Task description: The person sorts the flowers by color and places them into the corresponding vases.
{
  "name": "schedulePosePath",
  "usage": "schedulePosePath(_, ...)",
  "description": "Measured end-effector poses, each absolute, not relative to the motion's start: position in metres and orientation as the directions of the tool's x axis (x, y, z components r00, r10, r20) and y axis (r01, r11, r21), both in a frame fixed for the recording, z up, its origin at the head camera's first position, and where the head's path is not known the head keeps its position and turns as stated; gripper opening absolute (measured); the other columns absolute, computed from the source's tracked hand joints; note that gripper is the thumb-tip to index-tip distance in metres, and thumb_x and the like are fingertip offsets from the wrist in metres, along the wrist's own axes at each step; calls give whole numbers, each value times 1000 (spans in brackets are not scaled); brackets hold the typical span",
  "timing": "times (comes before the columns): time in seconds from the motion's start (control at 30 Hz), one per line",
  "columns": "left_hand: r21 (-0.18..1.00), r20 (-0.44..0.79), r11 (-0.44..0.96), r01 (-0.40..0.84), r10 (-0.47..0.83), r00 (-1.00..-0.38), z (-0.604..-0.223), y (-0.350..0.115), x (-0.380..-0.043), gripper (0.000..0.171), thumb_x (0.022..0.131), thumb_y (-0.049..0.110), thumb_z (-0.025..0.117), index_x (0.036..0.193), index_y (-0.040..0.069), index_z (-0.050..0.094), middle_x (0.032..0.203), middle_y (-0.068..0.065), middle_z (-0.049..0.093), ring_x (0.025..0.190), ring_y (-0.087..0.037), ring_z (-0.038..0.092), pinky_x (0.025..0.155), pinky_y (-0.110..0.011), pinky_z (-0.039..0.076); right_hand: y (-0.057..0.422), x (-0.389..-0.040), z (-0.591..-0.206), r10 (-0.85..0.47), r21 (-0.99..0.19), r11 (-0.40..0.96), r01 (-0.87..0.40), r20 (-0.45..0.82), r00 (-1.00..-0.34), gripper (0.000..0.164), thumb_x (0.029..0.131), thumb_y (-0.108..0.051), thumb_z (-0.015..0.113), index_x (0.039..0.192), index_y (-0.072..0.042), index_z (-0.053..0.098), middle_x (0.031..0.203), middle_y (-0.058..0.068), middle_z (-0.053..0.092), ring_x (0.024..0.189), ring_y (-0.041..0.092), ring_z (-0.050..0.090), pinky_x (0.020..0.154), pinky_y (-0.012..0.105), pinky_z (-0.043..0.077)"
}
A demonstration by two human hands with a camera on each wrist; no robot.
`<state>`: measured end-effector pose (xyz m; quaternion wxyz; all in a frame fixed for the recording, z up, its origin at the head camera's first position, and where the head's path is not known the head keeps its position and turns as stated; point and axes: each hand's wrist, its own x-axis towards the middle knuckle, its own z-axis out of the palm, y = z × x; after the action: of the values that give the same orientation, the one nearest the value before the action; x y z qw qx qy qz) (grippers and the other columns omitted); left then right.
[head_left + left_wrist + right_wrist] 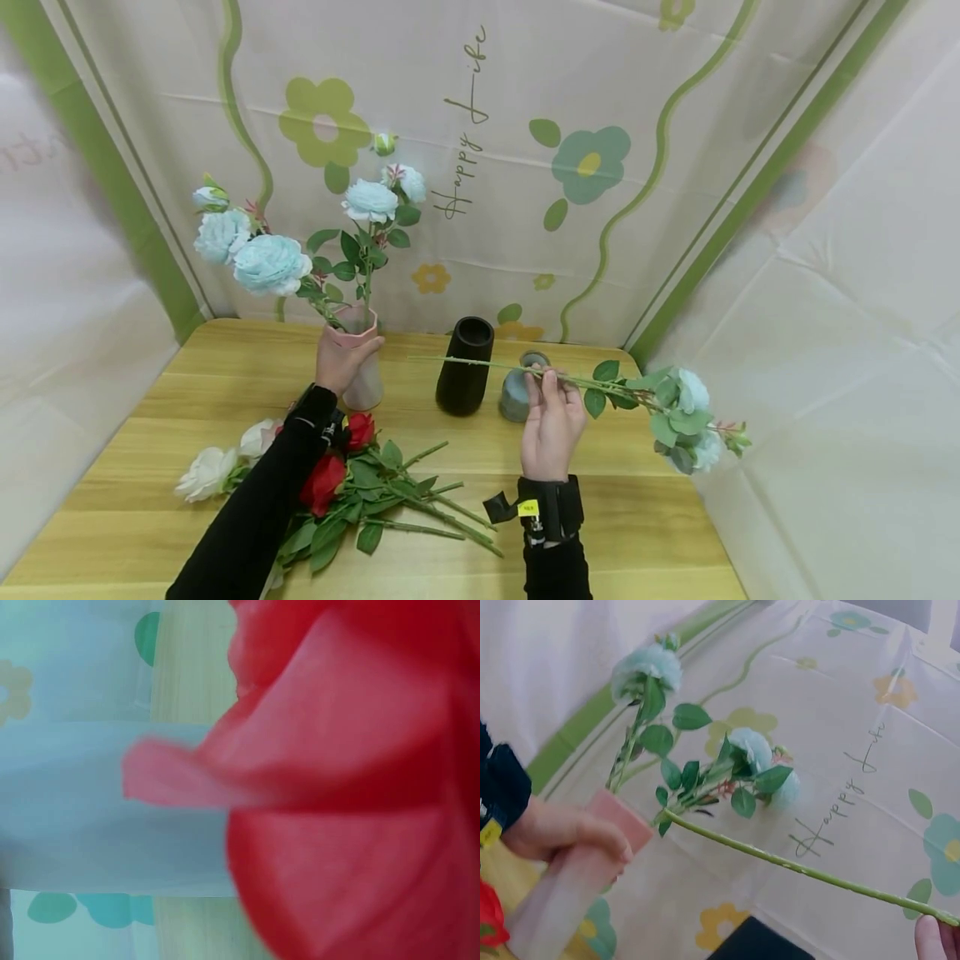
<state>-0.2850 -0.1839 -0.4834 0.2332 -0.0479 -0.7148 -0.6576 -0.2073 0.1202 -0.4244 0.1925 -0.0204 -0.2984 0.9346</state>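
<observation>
In the head view my left hand (339, 363) grips a pink-and-white vase (365, 390) just below its rim. Two light-blue flower sprays (272, 265) stand in it, leaning apart. My right hand (553, 429) pinches the stem of another light-blue flower spray (693, 390), held nearly level. Its blooms point right, and its bare stem (450, 359) reaches left past the black vase. The right wrist view shows this stem (780, 861) between the fingers at the lower right. A red rose (337, 735) blocks much of the left wrist view, hiding the left hand there.
A black vase (461, 379) and a small grey-blue vase (514, 397) stand right of the gripped one. Red roses (324, 483) and white flowers (206, 475) lie under and beside the left forearm, their stems pointing right. Behind the wooden table (630, 533) hangs a printed curtain (480, 250).
</observation>
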Motion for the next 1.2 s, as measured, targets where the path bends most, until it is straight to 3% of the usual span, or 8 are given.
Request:
schedulePosePath(0.2,902,432,133,411,-225,-873,-482,-184,-287,24,86,7,78,93,-14,68,83,10,66,88,-3,61,88,-38,50,113,-213,-417,367,-541,-769,-340,60,-928,12,98,3,57,107,7,50,110,21,56,104,30,60,105,43,43)
schedulePosePath(0.43,901,434,134,414,-220,-874,-483,-184,-288,24,86,8,78,95,-12,68,82,12,66,88,-2,61,90,-37,50,102,-219,-414,348,-526,-786,-325,58,-936,11,98,3,57,107,6,51,112,21,56,108,33,59,104,41,44)
schedulePosePath(0.63,919,394,111,378,-231,-890,-482,-184,-288,21,85,9,80,83,-11,70,83,7,69,94,-4,62,92,-36,50,90,-226,-413,347,-530,-784,-323,58,-936,9,98,4,56,105,7,51,106,20,60,103,31,63,103,42,45)
schedulePosePath(0.77,913,407,117,390,-227,-885,-481,-184,-287,21,84,7,80,84,-12,70,79,10,68,87,-6,63,86,-36,52,80,-230,-413,360,-549,-769,-329,54,-931,11,97,4,58,105,8,53,106,23,60,102,32,63,101,43,46)
schedulePosePath(1.0,899,437,132,417,-236,-868,-481,-186,-289,18,82,8,82,85,-7,72,86,-6,72,87,-4,64,85,-33,53,62,-236,-412,364,-576,-752,-321,43,-930,16,95,5,60,108,12,53,109,26,58,110,40,60,95,41,51)
schedulePosePath(1.2,915,404,90,394,-226,-886,-481,-185,-289,21,84,7,81,84,-12,72,84,3,73,89,-1,64,86,-31,55,52,-237,-411,351,-584,-744,-325,73,-934,13,96,5,60,106,7,52,108,24,57,112,41,59,96,42,51)
